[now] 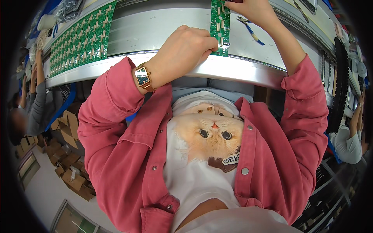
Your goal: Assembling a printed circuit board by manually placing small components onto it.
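Observation:
A narrow green circuit board strip [220, 24] with pale connectors lies across the metal rails in front of me. My left hand [187, 48], with a gold watch on its wrist, is closed at the strip's near left corner; its fingertips are partly hidden behind the hand. At the far right edge of the strip, my right hand [254, 12] pinches with thumb and finger, cut off by the top of the picture. A pair of blue-handled nippers [251, 32] rests on the metal surface just right of the strip, its jaws toward the right hand.
More green circuit boards [82, 42] stand side by side on the rails at left. The silver near rail [241, 72] runs along my front. Cardboard boxes [74, 165] are piled on the floor at lower left. Other people work at both sides, one in a grey sleeve [39, 99].

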Available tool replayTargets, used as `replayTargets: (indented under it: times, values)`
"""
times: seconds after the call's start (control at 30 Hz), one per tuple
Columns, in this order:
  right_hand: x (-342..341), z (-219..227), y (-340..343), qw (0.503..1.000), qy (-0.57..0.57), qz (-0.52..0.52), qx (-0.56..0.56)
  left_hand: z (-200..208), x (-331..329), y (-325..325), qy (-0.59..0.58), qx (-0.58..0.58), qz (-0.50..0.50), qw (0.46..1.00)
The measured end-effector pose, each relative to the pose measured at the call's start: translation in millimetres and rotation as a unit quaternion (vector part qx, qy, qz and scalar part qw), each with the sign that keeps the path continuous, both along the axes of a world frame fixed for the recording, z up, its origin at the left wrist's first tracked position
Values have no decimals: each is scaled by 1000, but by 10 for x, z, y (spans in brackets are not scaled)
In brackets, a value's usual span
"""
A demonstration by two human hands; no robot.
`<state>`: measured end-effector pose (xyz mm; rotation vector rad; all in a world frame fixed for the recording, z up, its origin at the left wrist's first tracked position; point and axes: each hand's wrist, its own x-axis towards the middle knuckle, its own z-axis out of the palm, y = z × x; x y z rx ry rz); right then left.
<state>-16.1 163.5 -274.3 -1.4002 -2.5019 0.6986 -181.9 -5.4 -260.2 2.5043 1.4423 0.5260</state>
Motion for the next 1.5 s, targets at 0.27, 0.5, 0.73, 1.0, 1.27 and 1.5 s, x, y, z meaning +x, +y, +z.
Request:
replayTargets:
  times: [0.27, 0.5, 0.73, 1.0, 1.27, 1.5]
  values:
    - [-28, -4, -63, 993, 95, 62, 1, 1, 3, -21, 6, 1, -2, 1000]
    - [16, -138, -59, 984, 160, 78, -9, 0, -2, -39, 7, -7, -1, 1000]
    - [-50, 270, -327, 986, 123, 106, -48, 306, -92, -62, 50, -7, -1, 999]
    - [-4, 352, -694, 974, 190, 105, -68, 350, -735, 1299, 80, 47, 87, 992]
    - [-22, 245, -905, 972, 185, 117, -83, -103, -778, 1869, 65, 165, 187, 966]
    - [-6, 157, -987, 979, 134, 144, -53, -275, -702, 1998, 121, 224, 205, 945]
